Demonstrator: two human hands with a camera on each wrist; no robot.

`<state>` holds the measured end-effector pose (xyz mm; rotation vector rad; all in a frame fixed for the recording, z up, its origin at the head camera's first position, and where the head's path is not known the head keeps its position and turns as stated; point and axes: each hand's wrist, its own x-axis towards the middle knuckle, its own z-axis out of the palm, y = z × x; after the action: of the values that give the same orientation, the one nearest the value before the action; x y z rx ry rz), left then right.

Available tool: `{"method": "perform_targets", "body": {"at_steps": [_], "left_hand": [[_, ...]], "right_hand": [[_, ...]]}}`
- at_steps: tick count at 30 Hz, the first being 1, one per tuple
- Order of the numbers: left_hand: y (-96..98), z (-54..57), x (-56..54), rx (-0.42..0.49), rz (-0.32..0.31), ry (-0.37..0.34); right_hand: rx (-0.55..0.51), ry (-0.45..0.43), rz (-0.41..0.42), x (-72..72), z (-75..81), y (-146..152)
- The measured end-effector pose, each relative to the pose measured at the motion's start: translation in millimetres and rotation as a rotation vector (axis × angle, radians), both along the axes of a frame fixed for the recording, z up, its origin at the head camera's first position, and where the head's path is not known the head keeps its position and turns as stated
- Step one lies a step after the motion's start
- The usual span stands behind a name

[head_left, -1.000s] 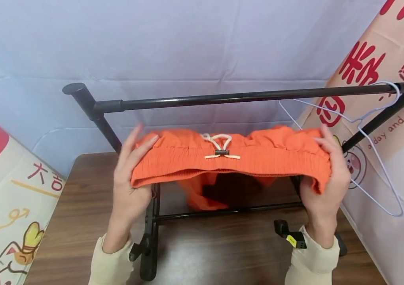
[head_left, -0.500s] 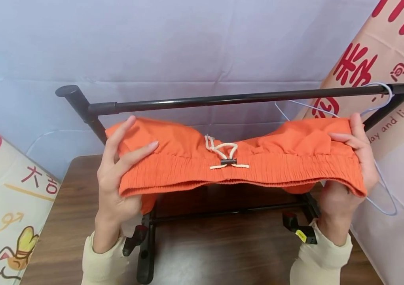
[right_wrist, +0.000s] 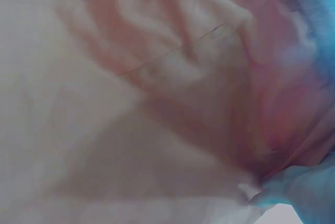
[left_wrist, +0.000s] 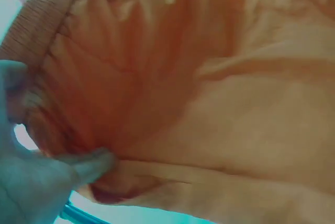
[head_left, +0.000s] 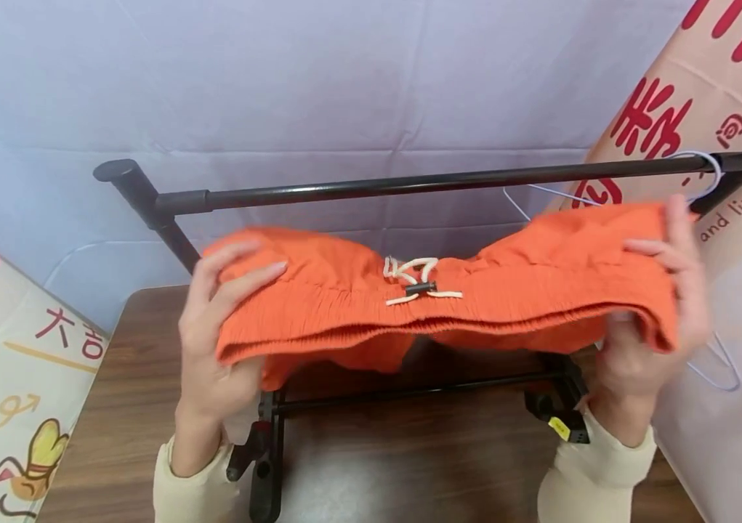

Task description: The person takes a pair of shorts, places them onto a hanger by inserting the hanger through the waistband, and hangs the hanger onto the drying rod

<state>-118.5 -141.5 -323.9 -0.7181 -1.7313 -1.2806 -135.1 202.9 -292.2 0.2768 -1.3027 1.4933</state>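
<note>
Orange drawstring shorts [head_left: 344,305] are stretched between my two hands, in front of the black clothes rack. Their gathered elastic waistband faces me, with a white cord and a dark toggle [head_left: 420,288] at its middle. My left hand [head_left: 214,341] grips the left end of the waistband, fingers over the outside and thumb underneath. At the opposite end my right hand [head_left: 658,327] holds the waistband the same way, its thumb at the opening. Both wrist views are filled by the fabric [left_wrist: 251,114], the left hand's fingers [left_wrist: 94,166] pressing against it. The legs hang mostly hidden behind the waistband.
The rack's top bar [head_left: 410,183] runs across just beyond the shorts. A pale lilac hanger [head_left: 714,181] hooks over its right end, partly covered by them. Below lies a brown wooden table [head_left: 371,450], with the rack's lower bar [head_left: 423,390] above it.
The hands have spread apart, pulling the shorts wider and nearer to me. In the last half second the right end has risen slightly and the waistband has tilted.
</note>
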Motion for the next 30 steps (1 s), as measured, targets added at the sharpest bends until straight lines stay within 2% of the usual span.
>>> {"method": "perform_targets", "body": {"at_steps": [3,5,7,10,13,15,17,20,24,27,30], "left_hand": [[-5.1,-26.2,-4.3,-0.110,0.042,-0.228],[-5.2,-47.6,-4.9,-0.193,0.076,-0.411],[-3.0,-68.6,-3.4,-0.260,0.098,-0.569],[2.9,-93.9,2.3,-0.315,0.110,-0.760],[6.7,-111.6,5.8,-0.345,0.095,-0.877],[7.3,-120.0,6.5,-0.381,0.064,-0.939],[7.9,-126.4,7.7,-0.413,0.023,-0.981],[7.8,-130.2,9.8,-0.450,-0.029,-1.018],[6.2,-126.3,10.2,-0.428,-0.096,-1.018],[4.0,-121.0,9.9,-0.391,-0.145,-1.002],[0.6,-118.2,10.8,-0.372,-0.181,-0.991]], "right_hand": [[0.137,-0.158,0.050,-6.0,-40.3,17],[0.219,-0.308,0.074,-8.9,-68.9,26],[0.244,-0.476,0.122,-10.1,-91.8,30],[0.207,-0.727,0.169,-10.8,-113.5,27],[0.223,-0.921,0.207,-13.7,-127.7,24],[0.357,-1.027,0.214,-15.6,-138.3,24],[0.528,-1.081,0.242,-14.7,-150.5,24],[0.739,-1.082,0.333,-9.6,-169.5,20],[0.942,-1.056,0.455,-1.0,-189.4,8],[1.079,-1.096,0.445,3.4,-198.1,2],[1.176,-1.169,0.387,7.0,-202.4,0]]}}
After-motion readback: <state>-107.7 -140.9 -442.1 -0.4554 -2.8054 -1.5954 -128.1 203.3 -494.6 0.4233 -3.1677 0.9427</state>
